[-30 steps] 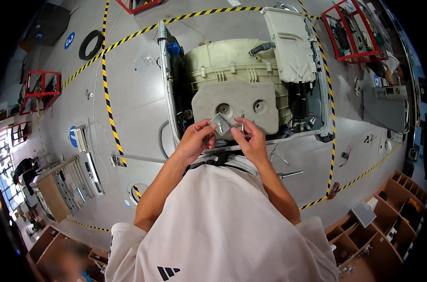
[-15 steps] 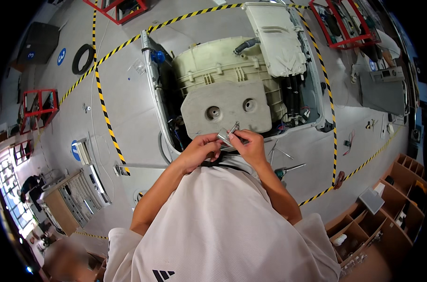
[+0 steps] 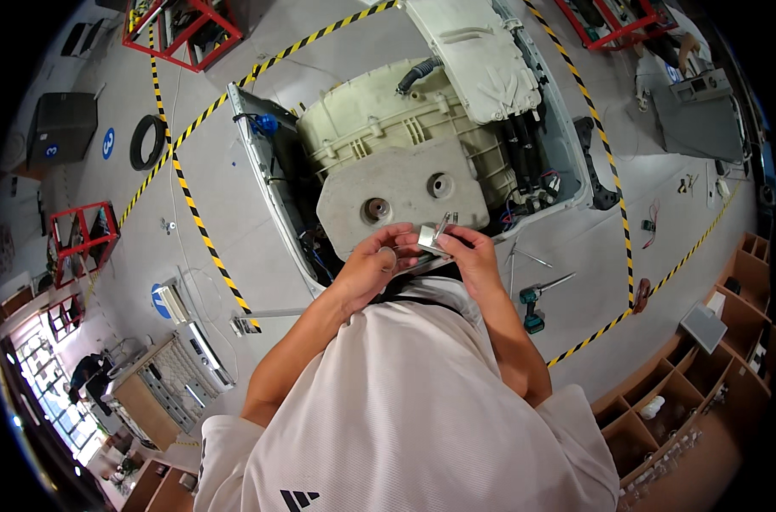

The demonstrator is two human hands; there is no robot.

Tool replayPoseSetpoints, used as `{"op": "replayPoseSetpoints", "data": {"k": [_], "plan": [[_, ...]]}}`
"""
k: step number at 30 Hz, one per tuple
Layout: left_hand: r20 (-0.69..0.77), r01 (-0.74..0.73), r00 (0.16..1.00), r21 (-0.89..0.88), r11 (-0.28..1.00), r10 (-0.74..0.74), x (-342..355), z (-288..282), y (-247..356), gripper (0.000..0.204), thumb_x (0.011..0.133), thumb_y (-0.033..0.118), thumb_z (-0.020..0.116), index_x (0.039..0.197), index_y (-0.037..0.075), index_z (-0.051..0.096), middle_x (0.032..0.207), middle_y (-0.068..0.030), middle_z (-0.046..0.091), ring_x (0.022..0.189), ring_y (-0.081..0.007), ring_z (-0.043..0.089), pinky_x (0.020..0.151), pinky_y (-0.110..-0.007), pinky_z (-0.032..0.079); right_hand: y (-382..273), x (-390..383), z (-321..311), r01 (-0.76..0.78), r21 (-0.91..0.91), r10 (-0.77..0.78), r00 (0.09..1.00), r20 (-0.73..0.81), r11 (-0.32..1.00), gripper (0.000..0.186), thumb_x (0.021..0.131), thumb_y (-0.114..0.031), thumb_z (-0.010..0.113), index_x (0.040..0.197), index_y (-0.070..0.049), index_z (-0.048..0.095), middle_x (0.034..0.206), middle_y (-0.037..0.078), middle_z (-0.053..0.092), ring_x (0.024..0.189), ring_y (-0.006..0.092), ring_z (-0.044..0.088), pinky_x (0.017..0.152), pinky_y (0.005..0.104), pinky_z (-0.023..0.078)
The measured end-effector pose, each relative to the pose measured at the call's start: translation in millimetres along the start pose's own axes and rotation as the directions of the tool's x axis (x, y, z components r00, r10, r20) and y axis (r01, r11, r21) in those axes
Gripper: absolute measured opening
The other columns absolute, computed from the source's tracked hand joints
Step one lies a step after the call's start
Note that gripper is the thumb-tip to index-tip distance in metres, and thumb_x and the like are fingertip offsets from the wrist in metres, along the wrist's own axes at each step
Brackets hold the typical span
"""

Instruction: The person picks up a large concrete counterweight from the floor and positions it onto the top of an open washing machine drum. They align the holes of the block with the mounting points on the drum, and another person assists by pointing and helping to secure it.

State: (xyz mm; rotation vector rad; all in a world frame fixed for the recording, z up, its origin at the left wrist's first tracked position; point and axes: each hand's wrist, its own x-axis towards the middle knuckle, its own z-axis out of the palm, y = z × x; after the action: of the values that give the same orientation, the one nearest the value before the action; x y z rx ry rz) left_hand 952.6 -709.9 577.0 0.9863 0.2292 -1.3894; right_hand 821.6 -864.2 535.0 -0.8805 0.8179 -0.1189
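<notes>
Grip: the right hand [image 3: 475, 260] has thumb and fingers pinched on a small pale metal piece [image 3: 428, 238], with slim bright metal shanks [image 3: 444, 224] standing up beside its fingertips. The left hand [image 3: 371, 269] is curled nearly closed, fingertips at the piece's left edge; whether they bear on it or merely touch cannot be told.

Head view: the piece is between the two hands, just in front of the near edge of a concrete counterweight [image 3: 405, 186] with two recessed bolt holes. Behind that sits the washing-machine tub [image 3: 367, 124]. A cordless drill [image 3: 531, 297] lies on the floor to the right.

Handling, as judged: small loose parts call for a pinch by the edges — firm, not crushing — with the left fingers kept beneath as a catch, since anything dropped could fall into the open cabinet.
</notes>
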Motion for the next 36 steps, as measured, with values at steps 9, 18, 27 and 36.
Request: {"op": "replayPoseSetpoints", "data": {"k": [9, 18, 27, 36], "plan": [[-0.185, 0.030, 0.982, 0.012, 0.999, -0.028, -7.7, -8.1, 9.2, 0.035, 0.096, 0.013, 0.048, 0.127, 0.004, 0.034, 0.119, -0.0172, 0.056, 0.102, -0.0239, 0.061, 0.076, -0.031, 0.054, -3.8, 3.1, -7.1, -0.041, 0.182, 0.044, 0.999, -0.017, 0.982, 0.027, 0.081, -0.010, 0.071, 0.104, 0.002, 0.064, 0.090, 0.006, 0.065, 0.077, 0.0122, 0.060, 0.068, 0.0254, 0.047], [-0.121, -0.015, 0.992, -0.246, 0.969, -0.015, -1.0, -15.1, 6.2, 0.039, 0.083, -0.004, 0.037, 0.122, 0.000, 0.034, 0.126, -0.0225, 0.052, 0.109, -0.0281, 0.057, 0.087, -0.038, 0.050, -7.4, 7.0, -22.2, 0.013, 0.208, -0.007, 1.000, -0.031, 0.978, 0.023, 0.083, -0.010, 0.068, 0.103, 0.000, 0.064, 0.096, 0.010, 0.066, 0.080, 0.0185, 0.063, 0.071, 0.0296, 0.049], [-0.063, -0.018, 0.998, 0.164, 0.986, 0.029, 3.3, 8.1, 9.1, 0.036, 0.089, -0.003, 0.047, 0.124, -0.001, 0.040, 0.116, -0.0168, 0.055, 0.094, -0.0208, 0.061, 0.074, -0.029, 0.052, -16.2, 1.9, -31.5, 0.084, 0.256, -0.052, 0.990, -0.127, 0.963, 0.024, 0.082, -0.010, 0.070, 0.102, 0.001, 0.063, 0.090, 0.009, 0.066, 0.076, 0.0165, 0.062, 0.068, 0.0274, 0.047], [-0.039, 0.013, 0.999, 0.310, 0.951, -0.001, 22.2, -1.6, 5.7, 0.030, 0.091, 0.005, 0.052, 0.120, -0.003, 0.053, 0.100, -0.0083, 0.061, 0.072, -0.0077, 0.049, 0.062, -0.021, 0.040, -17.5, -4.3, -41.0, 0.132, 0.291, -0.087, 0.983, -0.164, 0.948, 0.023, 0.083, -0.011, 0.070, 0.102, 0.000, 0.064, 0.090, 0.010, 0.066, 0.074, 0.0171, 0.062, 0.066, 0.0274, 0.046]]}}
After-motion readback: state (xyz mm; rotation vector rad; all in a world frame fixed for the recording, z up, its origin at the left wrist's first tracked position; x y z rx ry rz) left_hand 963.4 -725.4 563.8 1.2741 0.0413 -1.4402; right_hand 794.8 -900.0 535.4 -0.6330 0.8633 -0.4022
